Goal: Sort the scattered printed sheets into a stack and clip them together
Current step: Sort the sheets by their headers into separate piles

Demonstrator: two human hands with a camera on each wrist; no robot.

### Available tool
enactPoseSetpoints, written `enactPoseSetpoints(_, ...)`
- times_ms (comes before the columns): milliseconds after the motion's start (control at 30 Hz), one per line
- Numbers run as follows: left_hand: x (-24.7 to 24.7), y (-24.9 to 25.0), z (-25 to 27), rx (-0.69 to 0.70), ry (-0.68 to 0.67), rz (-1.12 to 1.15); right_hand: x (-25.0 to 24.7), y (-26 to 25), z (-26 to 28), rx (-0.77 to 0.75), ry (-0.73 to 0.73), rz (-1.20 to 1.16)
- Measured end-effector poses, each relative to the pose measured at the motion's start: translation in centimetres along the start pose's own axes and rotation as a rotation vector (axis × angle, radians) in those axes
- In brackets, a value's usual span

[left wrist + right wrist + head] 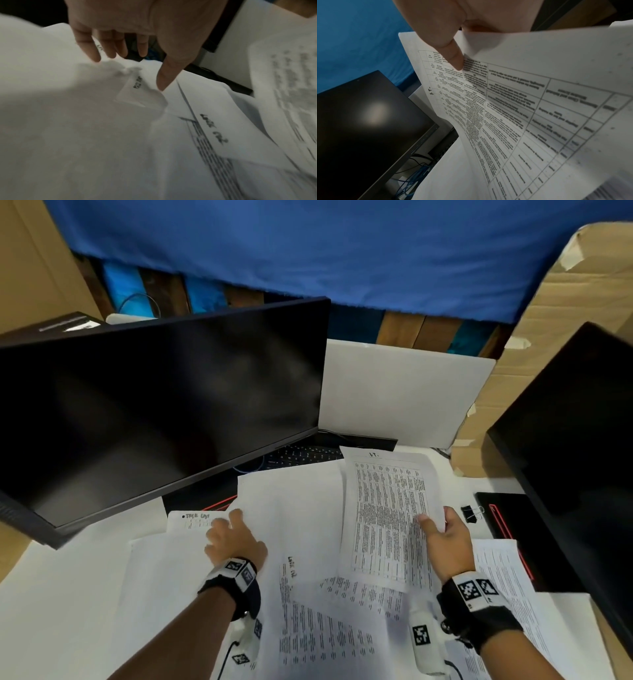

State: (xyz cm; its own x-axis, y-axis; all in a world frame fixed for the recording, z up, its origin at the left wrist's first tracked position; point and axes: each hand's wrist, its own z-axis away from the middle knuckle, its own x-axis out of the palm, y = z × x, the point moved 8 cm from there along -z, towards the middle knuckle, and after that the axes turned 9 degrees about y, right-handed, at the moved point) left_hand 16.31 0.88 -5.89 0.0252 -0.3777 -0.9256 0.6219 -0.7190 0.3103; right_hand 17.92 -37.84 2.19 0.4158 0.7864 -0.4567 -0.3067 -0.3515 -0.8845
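Above the desk the right hand point(445, 537) is pinching a printed sheet point(387, 515) while the left hand point(233, 539), fingers loose, is reaching, likely creasing overlapped pages

- Left wrist point(236, 580): black strap with a white block on top bearing black-and-white square code markers
- Under it a white camera pod point(248, 642) with more markers and a thin black cable
- Right wrist point(476, 594): the same black strap, white block, two code markers
- Beside it a white cylindrical pod point(423, 640) with one marker and a black cable
- Forearms bare, no sleeves
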Motion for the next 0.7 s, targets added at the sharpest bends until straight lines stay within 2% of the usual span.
enactPoseSetpoints(33, -0.3, 0.8, 0.3, 0.063, 0.044, 0.003, 0.0, -0.1, -0.1, -0.002, 0.009, -0.005)
enactPoseSetpoints(67, -0.1, 1.5, 0.8, 0.09, 0.015, 0.06, -0.1, -0.2, -0.1, -0.006, 0.011, -0.003)
enactPoseSetpoints(167, 2.0, 3.0, 2.5, 0.034, -0.226, 0.253, 0.2, -0.8, 0.3, -0.001, -0.004, 0.011)
enactPoseSetpoints(233, 2.7, 3.8, 3.2, 0.007, -0.295, 0.279, 0.2, -1.2, 0.8, -0.001, -0.013, 0.008)
enactPoseSetpoints(467, 3.9, 4.6, 3.5, -0.004, -0.277, 0.27, -0.2, -2.2, 2.1, -0.034, -0.023, -0.029)
enactPoseSetpoints(567, 5.0, 4.2, 3.1, -0.056, -0.312, 0.385, -0.8, -2.4, 1.5, -0.088, 0.051, -0.049)
enactPoseSetpoints(700, 4.5, 4.4, 2.2, -0.078, -0.316, 0.62, -2.1, -6.3, 2.0, -0.26, 0.144, -0.144)
